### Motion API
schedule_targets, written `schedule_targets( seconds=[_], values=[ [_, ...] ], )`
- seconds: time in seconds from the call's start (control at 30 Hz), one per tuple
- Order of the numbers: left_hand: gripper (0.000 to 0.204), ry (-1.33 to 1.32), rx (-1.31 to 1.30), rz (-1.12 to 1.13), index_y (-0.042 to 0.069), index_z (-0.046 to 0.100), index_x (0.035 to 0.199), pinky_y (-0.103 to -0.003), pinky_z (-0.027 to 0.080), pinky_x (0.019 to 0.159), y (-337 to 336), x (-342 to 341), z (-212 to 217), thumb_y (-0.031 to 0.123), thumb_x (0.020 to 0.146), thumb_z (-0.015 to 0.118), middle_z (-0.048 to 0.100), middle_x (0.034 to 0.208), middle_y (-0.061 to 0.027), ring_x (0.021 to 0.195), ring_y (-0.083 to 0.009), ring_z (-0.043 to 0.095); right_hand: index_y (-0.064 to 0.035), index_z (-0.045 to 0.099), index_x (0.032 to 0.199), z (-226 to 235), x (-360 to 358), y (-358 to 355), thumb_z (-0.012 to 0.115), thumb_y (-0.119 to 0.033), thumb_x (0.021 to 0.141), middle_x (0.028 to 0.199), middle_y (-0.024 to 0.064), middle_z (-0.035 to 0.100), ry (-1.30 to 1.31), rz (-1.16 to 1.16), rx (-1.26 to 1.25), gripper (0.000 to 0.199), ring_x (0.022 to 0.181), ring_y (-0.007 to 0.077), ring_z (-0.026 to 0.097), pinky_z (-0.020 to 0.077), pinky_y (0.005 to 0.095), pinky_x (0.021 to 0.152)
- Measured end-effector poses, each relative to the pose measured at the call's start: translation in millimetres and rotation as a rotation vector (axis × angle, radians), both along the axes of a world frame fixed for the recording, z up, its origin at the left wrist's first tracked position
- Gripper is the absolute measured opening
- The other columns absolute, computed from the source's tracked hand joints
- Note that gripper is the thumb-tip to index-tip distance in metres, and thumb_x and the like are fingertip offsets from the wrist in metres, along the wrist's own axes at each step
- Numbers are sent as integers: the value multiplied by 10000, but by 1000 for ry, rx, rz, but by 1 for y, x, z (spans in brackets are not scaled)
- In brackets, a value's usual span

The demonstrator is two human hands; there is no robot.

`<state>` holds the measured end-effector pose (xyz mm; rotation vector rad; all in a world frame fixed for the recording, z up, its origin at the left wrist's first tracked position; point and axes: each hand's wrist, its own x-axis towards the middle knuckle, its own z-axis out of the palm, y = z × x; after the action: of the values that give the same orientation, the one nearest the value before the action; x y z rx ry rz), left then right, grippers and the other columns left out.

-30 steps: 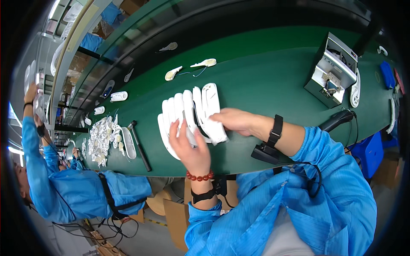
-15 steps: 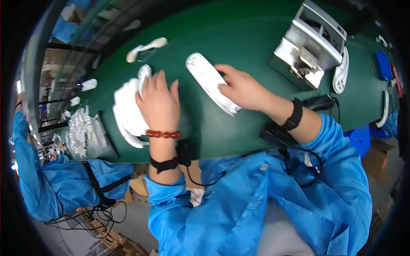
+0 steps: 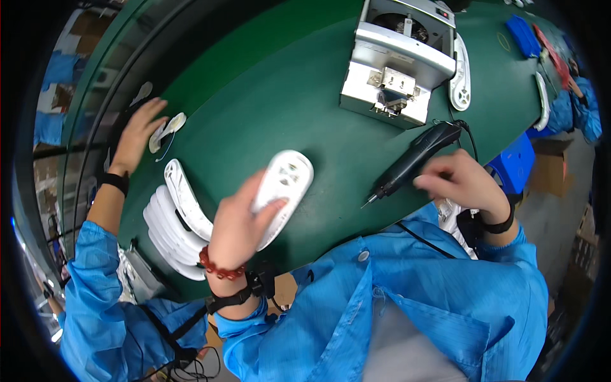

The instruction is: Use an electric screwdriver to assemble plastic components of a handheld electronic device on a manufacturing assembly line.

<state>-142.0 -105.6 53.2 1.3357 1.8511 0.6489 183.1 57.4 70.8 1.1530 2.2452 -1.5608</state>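
My left hand (image 3: 238,219) grips a long white plastic housing (image 3: 287,184) with rounded ends, thumb across its face, held tilted over the green table. To the right, my right hand (image 3: 463,181) hovers with curled fingers beside the handle of a black electric screwdriver (image 3: 410,159). The screwdriver lies on the table, its bit pointing down to the left. Whether anything small sits in my right fingers is hidden. Left of my left hand lies a stack of similar white housings (image 3: 168,232), with one housing (image 3: 186,197) along its right side.
A silver boxy machine with a round dark drum (image 3: 401,60) stands at the back; beside it lies another white housing (image 3: 461,76). At left, a co-worker's hand (image 3: 137,137) reaches by a small pale part with a wire (image 3: 168,132). A blue bin (image 3: 514,162) stands at right.
The white housing has passed from my right hand into my left and turned. My right hand has moved right, toward the screwdriver. A co-worker's hand has come in at left. The view has shifted.
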Motion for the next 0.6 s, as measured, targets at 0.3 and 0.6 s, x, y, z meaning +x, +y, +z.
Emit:
schedule_targets(
  seconds=[0.3,0.6],
  values=[
    [439,596,134,-192,103,642,1157,-395,482,709,8,28,-22,312,778,721,650,923,-99,842,-293,631,-25,602,1082,-65,46,11,580,-205,957,730,-3,561,1048,-1272,-822,220,521,49,408,339,166,436],
    [746,576,255,-149,95,582,1260,-384,472,750,-17,38,-39,292,590,846,622,1023,-87,870,-271,611,-36,552,1014,6,-23,-28,555,-436,943,1064,157,537,1377,-232,565,406,905,297,579,504,402,757]
  ],
)
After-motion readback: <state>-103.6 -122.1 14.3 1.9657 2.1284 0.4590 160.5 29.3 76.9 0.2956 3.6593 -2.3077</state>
